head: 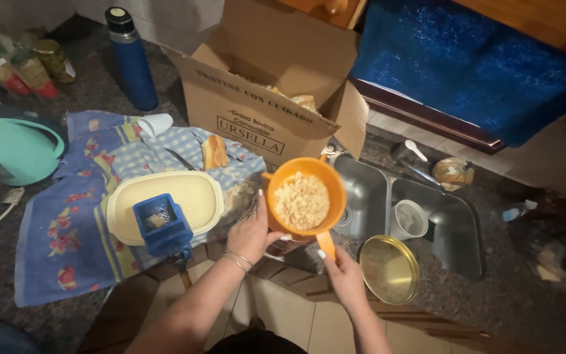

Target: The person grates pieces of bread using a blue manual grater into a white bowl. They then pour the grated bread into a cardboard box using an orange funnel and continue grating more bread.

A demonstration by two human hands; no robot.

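We hold the orange strainer [304, 196] with both hands: our right hand [343, 272] closes around its short handle at the near side, and our left hand [250, 235] presses its fingers against the left wall of the bowl. The strainer hangs above the front edge of the dark stone counter [506, 301], just beside the left basin of the steel sink [368, 190], and below it there is open tiled floor [283, 314]. To the left, a blue grater [162, 226] sits on a cream plastic box [191, 196], which lies on a flowered cloth [67, 242] reaching the counter edge. Behind the strainer, a cardboard box [263, 98] stands very near, so the room there is narrow. To the right, one golden round lid [389, 269] lies at the edge. We count two basins, one white cup [409, 219] in the right one, one blue thermos [131, 59] and one teal kettle [11, 147]. The strainer is round, bright orange, and filled almost to the rim with pale, coarse crumbs [301, 200].
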